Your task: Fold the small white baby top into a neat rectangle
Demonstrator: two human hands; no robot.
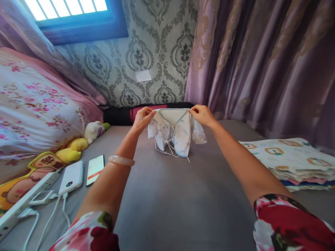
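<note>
Over grey bedding [157, 205], the shirt [181, 136] hangs neckline-up, long axis sideways.

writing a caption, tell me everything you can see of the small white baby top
The small white long-sleeved baby top looks like thin cotton, with pale bluish prints, blue edging, a V-neck and dangling cream ties. The left hand and right hand pinch its shoulders, holding it spread, front showing, over the grey cloth bedding.

White glare through the window [74, 17]
</note>
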